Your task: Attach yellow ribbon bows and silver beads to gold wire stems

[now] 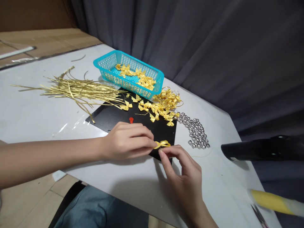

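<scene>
A small yellow ribbon bow (163, 143) is between my two hands, above the near edge of a black mat (106, 118). My left hand (133, 141) pinches the bow's left side with its fingertips. From the right, my right hand (182, 164) is closed, thumb and forefinger pinched together just under the bow's middle. Several more yellow bows (154, 109) lie loose on the far part of the mat. Beside my left knuckles is a small red piece (131, 120).
Behind the mat stands a blue basket (128, 84) holding yellow bows. Gold cords (80, 90) lie in a bundle at left. Looped yellow bows (168, 97) and silver beads (198, 133) are at right. Further right are a black tube-like object (256, 148), a yellow roll (270, 201) and scissors (259, 215).
</scene>
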The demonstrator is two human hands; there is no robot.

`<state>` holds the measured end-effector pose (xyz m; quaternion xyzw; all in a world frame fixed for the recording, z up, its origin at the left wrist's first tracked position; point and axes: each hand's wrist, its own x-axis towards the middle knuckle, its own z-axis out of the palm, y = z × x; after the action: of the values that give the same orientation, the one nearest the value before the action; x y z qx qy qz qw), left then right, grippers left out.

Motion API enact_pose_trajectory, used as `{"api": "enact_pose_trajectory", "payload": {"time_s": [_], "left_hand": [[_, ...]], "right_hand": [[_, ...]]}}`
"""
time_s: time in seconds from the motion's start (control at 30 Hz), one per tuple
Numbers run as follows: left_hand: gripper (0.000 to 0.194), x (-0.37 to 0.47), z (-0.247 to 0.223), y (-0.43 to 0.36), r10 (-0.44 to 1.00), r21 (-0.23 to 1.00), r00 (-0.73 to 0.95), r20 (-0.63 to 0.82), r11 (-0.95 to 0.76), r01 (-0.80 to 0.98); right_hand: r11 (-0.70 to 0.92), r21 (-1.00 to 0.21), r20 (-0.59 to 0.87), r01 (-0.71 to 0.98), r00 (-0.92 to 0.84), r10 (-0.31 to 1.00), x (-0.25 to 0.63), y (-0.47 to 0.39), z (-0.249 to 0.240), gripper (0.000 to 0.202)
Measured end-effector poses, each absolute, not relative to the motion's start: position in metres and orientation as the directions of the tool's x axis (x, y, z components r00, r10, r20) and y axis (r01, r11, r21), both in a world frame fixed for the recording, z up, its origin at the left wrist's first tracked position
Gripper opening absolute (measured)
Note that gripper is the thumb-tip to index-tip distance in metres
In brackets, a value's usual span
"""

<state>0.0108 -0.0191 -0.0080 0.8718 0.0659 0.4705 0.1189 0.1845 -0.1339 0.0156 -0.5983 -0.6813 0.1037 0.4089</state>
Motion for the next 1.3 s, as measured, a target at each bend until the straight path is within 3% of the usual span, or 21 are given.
{"api": "enact_pose_trajectory", "payload": {"time_s": [0.63, 1.3], "left_hand": [[0.009, 0.012, -0.002, -0.017, 0.214, 0.210, 0.505, 0.836, -0.975, 0.066], [0.016, 0.009, -0.014, -0.013, 0.171, 0.193, 0.594, 0.786, -0.981, 0.027]], "right_hand": [[0.273, -0.591, 0.455, 0.759, 0.034, 0.890, 0.185, -0.134, 0.018, 0.013], [0.272, -0.559, 0.452, 0.784, 0.012, 0.892, 0.186, -0.134, 0.018, 0.013]]}}
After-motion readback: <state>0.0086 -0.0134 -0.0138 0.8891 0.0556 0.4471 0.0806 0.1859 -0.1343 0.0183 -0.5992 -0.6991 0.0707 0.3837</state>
